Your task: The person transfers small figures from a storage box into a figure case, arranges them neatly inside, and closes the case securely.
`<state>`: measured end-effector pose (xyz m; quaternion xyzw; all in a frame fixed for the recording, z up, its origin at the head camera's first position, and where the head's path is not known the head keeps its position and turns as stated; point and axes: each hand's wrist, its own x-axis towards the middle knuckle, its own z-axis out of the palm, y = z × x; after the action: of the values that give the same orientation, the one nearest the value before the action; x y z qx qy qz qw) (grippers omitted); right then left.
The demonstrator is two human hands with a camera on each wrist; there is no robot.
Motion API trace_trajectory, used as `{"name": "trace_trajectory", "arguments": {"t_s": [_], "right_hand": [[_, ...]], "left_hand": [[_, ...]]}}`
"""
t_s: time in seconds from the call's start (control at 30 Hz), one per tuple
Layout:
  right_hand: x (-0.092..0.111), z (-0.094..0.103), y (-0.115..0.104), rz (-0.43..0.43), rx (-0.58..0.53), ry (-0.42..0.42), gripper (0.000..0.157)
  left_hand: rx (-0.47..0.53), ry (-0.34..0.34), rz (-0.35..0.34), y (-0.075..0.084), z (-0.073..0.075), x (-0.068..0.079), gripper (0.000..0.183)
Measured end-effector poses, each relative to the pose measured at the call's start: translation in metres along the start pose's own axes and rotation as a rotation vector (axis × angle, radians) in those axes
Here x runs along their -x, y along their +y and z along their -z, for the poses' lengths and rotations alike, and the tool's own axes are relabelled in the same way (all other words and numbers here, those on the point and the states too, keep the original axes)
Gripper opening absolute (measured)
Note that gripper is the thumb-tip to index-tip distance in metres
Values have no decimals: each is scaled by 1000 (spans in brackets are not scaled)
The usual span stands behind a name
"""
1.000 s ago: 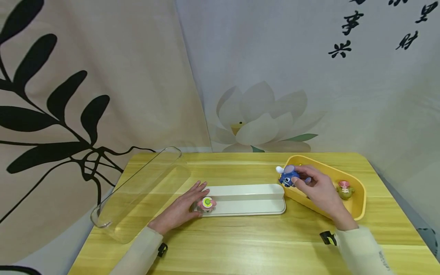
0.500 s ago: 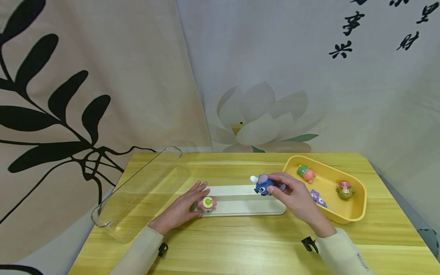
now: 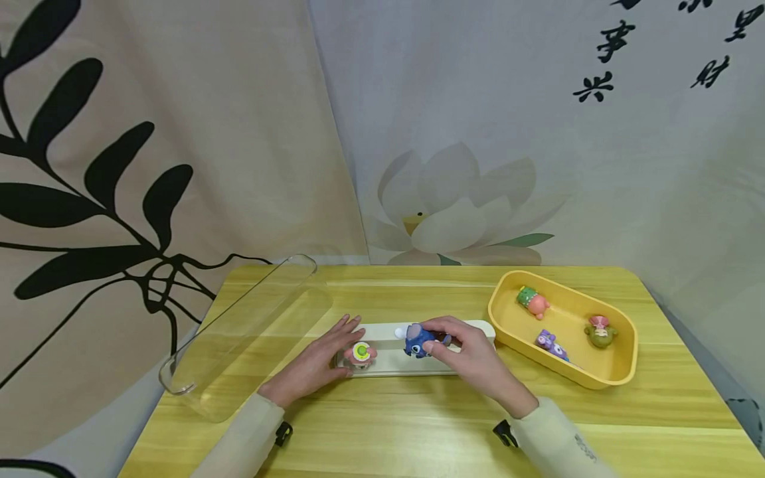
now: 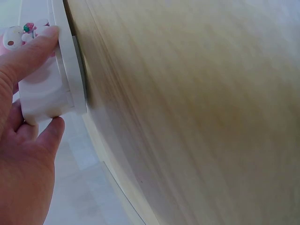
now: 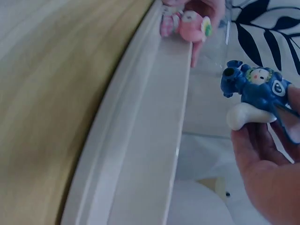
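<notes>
My right hand [image 3: 481, 362] pinches a blue toy figurine [image 3: 416, 342] over the middle of a white stepped display base [image 3: 394, 366]. In the right wrist view the figurine [image 5: 258, 89] shows big painted eyes, a small face in front and a white part at its side, held off the base. My left hand [image 3: 313, 365] grips the left end of the base, thumb at the front and fingers behind. Beside that hand a pink figurine [image 3: 360, 356] with a yellow-green and white top stands on the lower step; in the left wrist view it is partly hidden behind the thumb [image 4: 40, 44].
A yellow tray [image 3: 603, 382] at the right holds a green-and-pink figurine [image 3: 534, 302], a purple one [image 3: 551, 344] and an olive one with a pink top [image 3: 600, 332]. At the left lies a long clear plastic cover [image 3: 239, 338] on the wooden table [image 3: 382, 431].
My right hand has carried the blue figurine leftward from the yellow tray to over the middle of the white base. My left hand has stayed at the base's left end.
</notes>
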<state>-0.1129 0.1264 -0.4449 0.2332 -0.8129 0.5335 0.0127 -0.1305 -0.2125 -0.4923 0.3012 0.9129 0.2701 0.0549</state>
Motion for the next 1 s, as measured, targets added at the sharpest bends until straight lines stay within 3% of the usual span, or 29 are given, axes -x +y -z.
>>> {"name": "trace_trajectory", "arguments": {"t_s": [0.53,1.0], "right_hand": [[-7,-41,3,79,135,-64,27],[-7,-49,7,62,187,-68,26]], "left_hand": [[4,-3,-2,0,0,0,81],[1,-10,4,0,0,-1,82]]}}
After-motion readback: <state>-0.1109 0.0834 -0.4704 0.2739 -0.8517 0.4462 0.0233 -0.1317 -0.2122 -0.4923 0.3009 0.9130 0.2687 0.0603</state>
